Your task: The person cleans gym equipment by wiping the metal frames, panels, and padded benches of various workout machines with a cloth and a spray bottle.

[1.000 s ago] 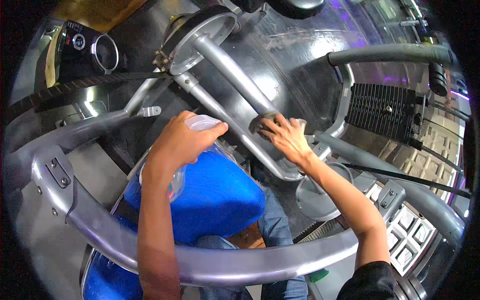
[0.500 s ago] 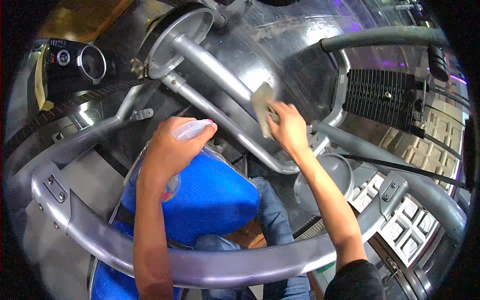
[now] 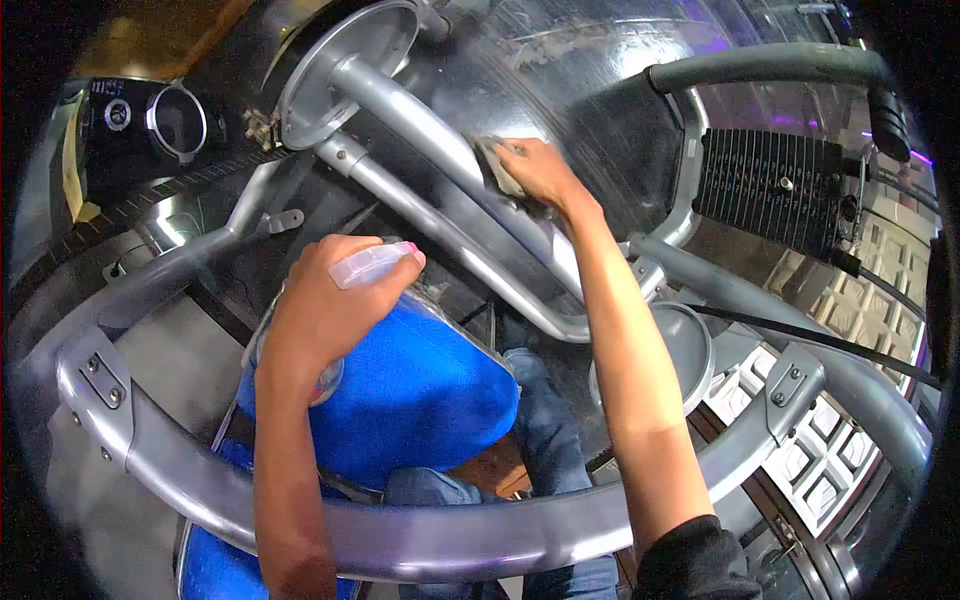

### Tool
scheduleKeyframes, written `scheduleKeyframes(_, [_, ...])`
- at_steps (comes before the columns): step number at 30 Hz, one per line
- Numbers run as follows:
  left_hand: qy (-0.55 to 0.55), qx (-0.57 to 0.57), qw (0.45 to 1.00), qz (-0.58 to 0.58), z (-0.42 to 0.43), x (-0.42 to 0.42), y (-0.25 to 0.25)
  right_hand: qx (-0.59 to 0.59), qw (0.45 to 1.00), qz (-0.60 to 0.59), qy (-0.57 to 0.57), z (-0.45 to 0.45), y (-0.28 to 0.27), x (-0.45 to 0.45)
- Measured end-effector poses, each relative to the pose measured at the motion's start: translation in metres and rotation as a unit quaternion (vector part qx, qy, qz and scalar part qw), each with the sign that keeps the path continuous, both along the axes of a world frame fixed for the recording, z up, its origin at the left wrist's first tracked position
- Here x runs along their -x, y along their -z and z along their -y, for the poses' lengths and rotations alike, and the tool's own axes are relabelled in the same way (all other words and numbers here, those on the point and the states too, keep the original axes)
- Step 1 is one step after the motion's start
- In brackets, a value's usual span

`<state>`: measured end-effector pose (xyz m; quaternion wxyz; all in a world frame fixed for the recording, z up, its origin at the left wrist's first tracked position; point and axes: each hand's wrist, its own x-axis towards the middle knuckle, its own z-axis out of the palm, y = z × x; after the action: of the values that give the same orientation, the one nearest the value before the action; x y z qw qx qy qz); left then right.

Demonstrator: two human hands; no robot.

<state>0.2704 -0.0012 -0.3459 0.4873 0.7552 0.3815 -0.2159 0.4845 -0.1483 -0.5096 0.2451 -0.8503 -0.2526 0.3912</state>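
Gripping grey-beige cloth (image 3: 504,178) (prob. soft, light; best bunched mid-cloth) in fingers of R hand (image 3: 548,176), translucent plastic container (image 3: 370,265) (prob. squeezable; hold round) in L hand (image 3: 322,312).

And over in the upper left we've got a black box (image 3: 128,152) with a round dial (image 3: 117,115) and a pale ring (image 3: 152,126), a brown surface (image 3: 165,42) above it! Across at the right, we spot a stack of dark ribbed plates (image 3: 755,190), and, lower right, a white panel (image 3: 822,462) of square recesses!
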Motion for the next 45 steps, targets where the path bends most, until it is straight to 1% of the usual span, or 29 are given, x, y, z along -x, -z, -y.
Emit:
scheduleKeyframes(2, [-0.001, -0.02, 1.0, 0.024, 0.001, 0.003, 0.006, 0.062, 0.997, 0.023, -0.042, 0.022, -0.017, 0.003])
scheduleKeyframes(4, [-0.003, -0.039, 0.998, 0.05, 0.002, 0.005, 0.01, 0.053, 0.993, 0.099, -0.045, 0.069, -0.011, 0.013])
scheduleKeyframes(6, [-0.014, -0.068, 0.992, 0.107, 0.005, 0.007, 0.01, 0.08, 0.992, 0.096, -0.008, 0.115, -0.013, 0.026])
scheduleKeyframes(7, [-0.018, -0.067, 0.992, 0.109, 0.006, 0.009, 0.014, 0.087, 0.992, 0.093, 0.018, 0.131, -0.022, 0.033])
scheduleKeyframes(8, [-0.028, -0.113, 0.982, 0.146, 0.009, 0.012, 0.02, 0.093, 0.991, 0.09, 0.044, 0.141, -0.029, 0.04])
scheduleKeyframes(9, [-0.038, -0.159, 0.97, 0.18, 0.011, 0.014, 0.023, 0.13, 0.988, 0.056, 0.063, 0.128, -0.051, 0.045])
scheduleKeyframes(10, [-0.041, -0.157, 0.97, 0.18, 0.012, 0.013, 0.02, 0.132, 0.988, 0.057, 0.061, 0.121, -0.053, 0.048])
scheduleKeyframes(12, [-0.088, -0.059, 0.981, 0.163, 0.013, 0.007, 0.01, 0.124, 0.983, 0.136, -0.004, 0.105, -0.05, 0.047])
scheduleKeyframes(13, [-0.088, -0.058, 0.981, 0.165, 0.015, 0.006, 0.011, 0.058, 0.98, 0.189, -0.01, 0.094, -0.041, 0.052])
scheduleKeyframes(14, [-0.091, -0.077, 0.974, 0.193, 0.018, 0.006, 0.014, 0.054, 0.977, 0.203, -0.022, 0.084, -0.033, 0.053])
scheduleKeyframes(16, [-0.093, -0.095, 0.966, 0.222, 0.026, 0.007, 0.021, -0.011, 0.966, 0.258, -0.015, 0.06, -0.027, 0.057])
scheduleKeyframes(18, [-0.123, -0.134, 0.953, 0.244, 0.035, 0.006, 0.027, 0.001, 0.97, 0.242, -0.004, 0.056, -0.032, 0.059])
scheduleKeyframes(19, [-0.121, -0.133, 0.953, 0.244, 0.038, 0.004, 0.025, 0.014, 0.974, 0.227, 0.004, 0.056, -0.034, 0.06])
scheduleKeyframes(20, [-0.09, -0.104, 0.967, 0.215, 0.04, 0.0, 0.021, 0.014, 0.974, 0.228, 0.006, 0.062, -0.033, 0.06])
scheduleKeyframes(21, [-0.06, -0.075, 0.978, 0.185, 0.042, -0.004, 0.017, -0.02, 0.974, 0.228, 0.006, 0.073, -0.031, 0.06])
scheduleKeyframes(22, [-0.061, -0.076, 0.978, 0.185, 0.044, -0.007, 0.014, -0.054, 0.973, 0.226, 0.006, 0.083, -0.033, 0.061])
scheduleKeyframes(23, [-0.041, -0.069, 0.978, 0.195, 0.046, -0.01, 0.011, -0.026, 0.978, 0.205, -0.003, 0.095, -0.037, 0.062])
scheduleKeyframes(24, [-0.02, -0.062, 0.976, 0.206, 0.047, -0.012, 0.01, -0.026, 0.978, 0.206, -0.004, 0.107, -0.042, 0.064])
scheduleKeyframes(26, [-0.029, -0.079, 0.968, 0.235, 0.051, -0.011, 0.01, 0.017, 0.975, 0.214, -0.048, 0.135, -0.051, 0.07])
scheduleKeyframes(28, [0.0, -0.1, 0.97, 0.223, 0.05, -0.011, 0.006, 0.032, 0.978, 0.204, -0.032, 0.165, -0.054, 0.073])
scheduleKeyframes(31, [-0.004, -0.098, 0.972, 0.215, 0.045, -0.01, 0.003, 0.044, 0.979, 0.198, -0.007, 0.178, -0.053, 0.081])
scheduleKeyframes(32, [-0.005, -0.1, 0.971, 0.217, 0.043, -0.01, 0.003, 0.042, 0.978, 0.202, 0.004, 0.178, -0.051, 0.082])
scheduleKeyframes(33, [-0.006, -0.109, 0.968, 0.226, 0.042, -0.01, 0.005, 0.032, 0.971, 0.239, 0.007, 0.173, -0.041, 0.084])
scheduleKeyframes(36, [-0.014, -0.107, 0.966, 0.234, 0.04, -0.01, 0.004, -0.025, 0.959, 0.284, -0.015, 0.117, -0.036, 0.079])
scheduleKeyframes(38, [-0.02, -0.098, 0.968, 0.23, 0.037, -0.01, 0.002, -0.096, 0.943, 0.317, -0.013, 0.074, -0.027, 0.076])
scheduleKeyframes(40, [-0.045, -0.074, 0.974, 0.209, 0.034, -0.011, 0.001, -0.078, 0.948, 0.309, -0.012, 0.038, -0.035, 0.074])
scheduleKeyframes(42, [-0.04, -0.062, 0.971, 0.229, 0.032, -0.009, 0.005, -0.058, 0.952, 0.3, -0.012, 0.037, -0.038, 0.077])
scheduleKeyframes(44, [-0.049, -0.077, 0.969, 0.229, 0.03, -0.009, 0.004, -0.051, 0.947, 0.31, -0.074, 0.059, -0.041, 0.077])
scheduleKeyframes(45, [-0.05, -0.05, 0.973, 0.222, 0.028, -0.011, -0.003, -0.051, 0.946, 0.304, -0.106, 0.076, -0.045, 0.079])
